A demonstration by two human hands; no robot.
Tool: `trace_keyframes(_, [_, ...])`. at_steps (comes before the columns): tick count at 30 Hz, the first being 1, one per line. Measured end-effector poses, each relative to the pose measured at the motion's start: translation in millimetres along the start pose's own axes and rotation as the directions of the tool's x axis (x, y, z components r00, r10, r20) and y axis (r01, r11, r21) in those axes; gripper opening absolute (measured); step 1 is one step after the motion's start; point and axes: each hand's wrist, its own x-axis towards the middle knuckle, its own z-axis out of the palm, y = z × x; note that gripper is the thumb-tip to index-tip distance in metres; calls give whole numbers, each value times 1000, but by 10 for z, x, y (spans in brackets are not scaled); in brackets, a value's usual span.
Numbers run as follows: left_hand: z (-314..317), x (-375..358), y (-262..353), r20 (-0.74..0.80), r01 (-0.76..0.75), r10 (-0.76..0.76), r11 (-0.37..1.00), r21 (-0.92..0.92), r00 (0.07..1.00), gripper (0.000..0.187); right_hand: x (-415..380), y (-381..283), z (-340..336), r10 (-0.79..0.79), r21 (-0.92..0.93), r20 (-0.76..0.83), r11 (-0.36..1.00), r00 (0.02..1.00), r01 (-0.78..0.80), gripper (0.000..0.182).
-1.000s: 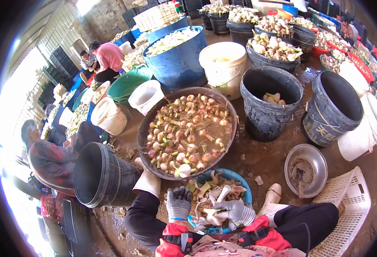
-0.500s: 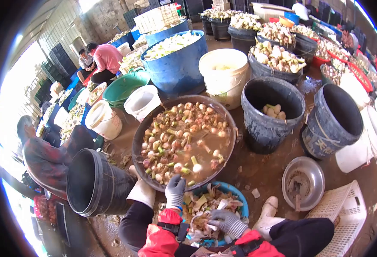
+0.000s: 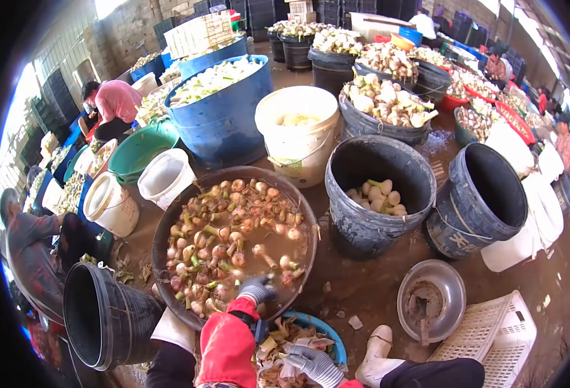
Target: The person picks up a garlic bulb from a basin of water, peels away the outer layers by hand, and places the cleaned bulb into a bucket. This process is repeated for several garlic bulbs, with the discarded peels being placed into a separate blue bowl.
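My left hand, in a grey glove with a striped cuff, reaches over the near side of a wide dark tub. Garlic bulbs with stubs of stem float there in muddy brown water. The fingers are blurred and partly hidden, so their grip does not show. Close to my body, my right hand, in a matching glove, rests over a blue basin full of garlic peelings. Its fingers are extended and apart, with nothing visible in them.
Right of the tub stand a black bucket with pale peeled bulbs and another dark bucket. A metal bowl holding a trowel-like tool sits near a white crate. A tipped black bucket lies left; people sit behind.
My left hand has moved from the tub's near rim forward over the water. My right hand stays at the basin. The camera view has shifted, with the tub now lower and farther left.
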Motion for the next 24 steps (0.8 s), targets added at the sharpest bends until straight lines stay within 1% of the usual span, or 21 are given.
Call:
trace_keyframes(1, [-27,-102,-16,-64,-116,99,929,-351,993,60,-7,-94,15,-12,-101,-60,995,998,6,30])
trace_keyframes(2, [-26,-212,2,-50,-131,132,729,-672,990,63,-17,-127,29,-30,-201,-112,980,993,7,29])
trace_keyframes(3, [-33,-365,22,-48,-116,113,738,-665,992,63,56,224,-73,-115,-83,-102,991,988,106,31])
trace_keyframes(4, [-64,-513,46,-339,-435,292,744,-508,894,59,67,258,-124,-163,-193,-83,971,983,145,31])
trace_keyframes(5, [-101,-674,72,-314,-435,307,521,-735,898,56,70,297,-146,-211,-301,-58,936,976,185,31])
trace_keyframes(6, [-160,-854,120,-289,-376,321,251,-892,902,53,52,149,-84,54,-100,-129,993,990,-67,37])
trace_keyframes(7, [-268,-1027,237,78,216,389,-327,-920,918,51,61,186,-62,50,-94,-122,994,991,-62,37])
trace_keyframes(8, [-325,-1089,343,51,184,379,-323,-928,924,59,80,245,-60,47,-77,-139,995,989,-59,39])
trace_keyframes(9, [-342,-1023,460,50,183,383,-318,-931,923,59,79,277,-56,45,-62,-160,997,986,-56,41])
trace_keyframes(10, [-379,-954,636,-157,-119,321,-137,-984,934,65,50,196,-20,75,-10,-161,997,984,-78,40])
trace_keyframes(11, [-436,-893,795,-265,-266,313,-40,-963,912,68,23,212,-25,73,-11,-165,997,984,-76,40])
trace_keyframes(12, [-525,-868,989,-369,-404,302,60,-913,879,71,15,238,-37,-12,-151,-141,989,990,-9,40])
trace_keyframes(13, [-786,-976,1312,-341,-377,427,0,-926,838,75,12,246,-45,-97,-285,-108,956,989,62,40])
trace_keyframes(14, [-1074,-1108,1639,-312,-340,547,-53,-939,777,78,19,204,-15,16,-89,-119,996,993,-27,41])
trace_keyframes(17, [-1576,-1246,2109,-276,-283,716,-114,-952,642,83,-6,59,13,84,-86,-117,992,990,-95,41])
trace_keyframes(18, [-1615,-1225,2171,-264,-297,633,-56,-953,728,82,-23,21,9,59,-94,-112,993,992,-70,41])
trace_keyframes(20, [-1367,-757,1886,-248,-273,399,6,-962,883,69,-22,33,-13,50,-101,-89,993,995,-59,40])
trace_keyframes(21, [-1131,-493,1644,-283,-320,232,138,-937,931,56,-20,62,-26,47,-112,-67,992,997,-54,39])
trace_keyframes(22, [-860,-144,1341,-241,-258,92,339,-904,966,47,-16,95,-38,20,-144,-82,989,996,-32,34])
trace_keyframes(23, [-545,184,896,-362,-385,206,746,-543,909,46,-6,132,-59,25,-137,-84,990,996,-36,34])
trace_keyframes(24, [-234,508,456,-472,-364,313,931,-16,824,47,11,171,-86,46,-98,-94,994,995,-55,35])
